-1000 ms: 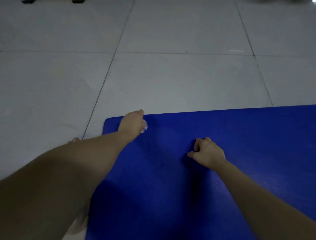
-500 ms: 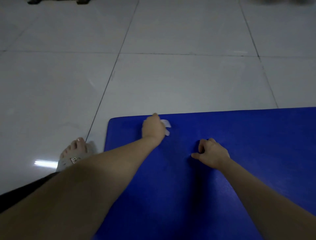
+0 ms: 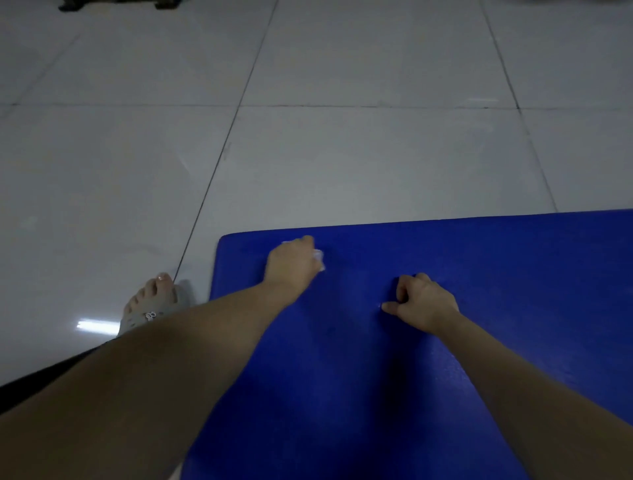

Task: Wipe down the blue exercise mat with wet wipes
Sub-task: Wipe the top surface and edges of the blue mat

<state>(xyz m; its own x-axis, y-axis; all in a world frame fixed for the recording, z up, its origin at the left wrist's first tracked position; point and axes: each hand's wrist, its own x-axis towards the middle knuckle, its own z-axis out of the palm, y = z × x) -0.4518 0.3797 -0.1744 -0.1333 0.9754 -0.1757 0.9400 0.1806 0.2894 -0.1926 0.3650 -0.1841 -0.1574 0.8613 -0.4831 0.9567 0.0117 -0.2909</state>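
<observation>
The blue exercise mat (image 3: pixel 479 274) lies flat on the tiled floor and fills the lower right of the view. Near the mat's far left corner, my left hand (image 3: pixel 291 263) presses a bunched white wet wipe (image 3: pixel 319 257) onto the surface; most of the wipe is hidden under the fingers. My right hand (image 3: pixel 419 301) rests on the mat to the right, fingers curled into a loose fist with the knuckles down, and nothing shows in it.
Pale grey floor tiles (image 3: pixel 342 154) with dark grout lines stretch beyond the mat. My left foot in a grey sandal (image 3: pixel 152 303) stands on the floor just left of the mat's edge. A dark object (image 3: pixel 116 4) sits at the top left.
My left hand with the wipe slid rightward along the mat's far edge, away from the corner, then drew back slightly left. The right hand stayed planted. My foot came into view.
</observation>
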